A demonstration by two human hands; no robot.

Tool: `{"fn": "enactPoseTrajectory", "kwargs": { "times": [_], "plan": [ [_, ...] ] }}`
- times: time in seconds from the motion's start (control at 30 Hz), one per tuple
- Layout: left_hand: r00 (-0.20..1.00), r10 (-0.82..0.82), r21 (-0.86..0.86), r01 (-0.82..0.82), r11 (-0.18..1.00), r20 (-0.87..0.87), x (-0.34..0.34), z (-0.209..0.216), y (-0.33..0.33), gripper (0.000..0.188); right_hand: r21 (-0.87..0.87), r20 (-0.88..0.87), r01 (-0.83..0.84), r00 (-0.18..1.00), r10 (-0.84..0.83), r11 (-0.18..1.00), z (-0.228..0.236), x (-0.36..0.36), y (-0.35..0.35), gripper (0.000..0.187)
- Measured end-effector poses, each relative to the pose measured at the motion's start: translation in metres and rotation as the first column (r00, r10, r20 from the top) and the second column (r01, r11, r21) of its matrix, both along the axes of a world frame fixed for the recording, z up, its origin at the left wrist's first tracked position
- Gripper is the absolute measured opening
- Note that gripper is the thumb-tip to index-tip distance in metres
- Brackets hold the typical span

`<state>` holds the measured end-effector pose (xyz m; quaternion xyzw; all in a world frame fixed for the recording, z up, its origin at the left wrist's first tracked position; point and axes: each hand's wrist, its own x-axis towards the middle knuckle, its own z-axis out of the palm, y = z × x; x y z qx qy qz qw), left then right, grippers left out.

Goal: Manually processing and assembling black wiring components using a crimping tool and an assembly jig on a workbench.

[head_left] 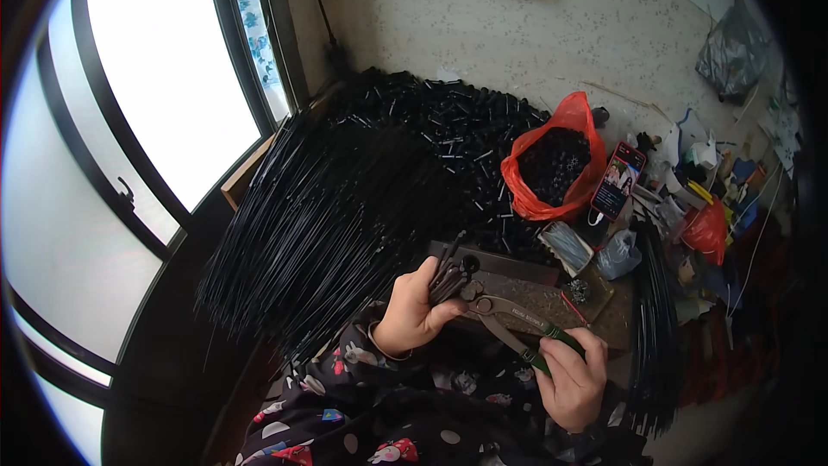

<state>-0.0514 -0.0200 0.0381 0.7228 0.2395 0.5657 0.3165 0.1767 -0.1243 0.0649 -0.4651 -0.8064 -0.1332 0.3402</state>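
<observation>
My left hand (405, 318) is closed round several short, thin black pieces (446, 280), which stick up past the thumb. A round black end shows among them. In my right hand (573, 380) are the green-covered handles of metal pliers (519, 318), held slightly apart. Their jaws reach up to the left, close beside the black pieces at my left thumb. Whether the jaws grip one of the pieces is too small to tell. Under and behind the tool lies a worn brown work surface (517, 293).
Long thin black rods (302, 224) lie massed at the left, beside a heap of short black tubes (466, 125). An open red plastic bag (528, 194) holds small dark parts. A phone (617, 185) leans nearby. More black rods (653, 336) stand at right, below clutter.
</observation>
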Motion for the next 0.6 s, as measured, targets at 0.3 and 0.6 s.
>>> {"fn": "enactPoseTrajectory", "kwargs": {
  "times": [0.3, 0.6],
  "plan": [
    [0.824, -0.268, -0.294, 0.452, 0.842, 0.499, 0.016, -0.005, -0.008, 0.028, -0.214, -0.319, -0.236, 0.934, 0.16, 0.948, -0.009, 0.008, 0.002, 0.02],
    [0.864, -0.174, -0.358, 0.369, 0.858, 0.473, 0.022, 0.001, -0.007, 0.019, 0.275, 0.387, 0.016, 0.913, -0.126, 0.961, 0.006, 0.022, 0.011, 0.031]
  ]
}}
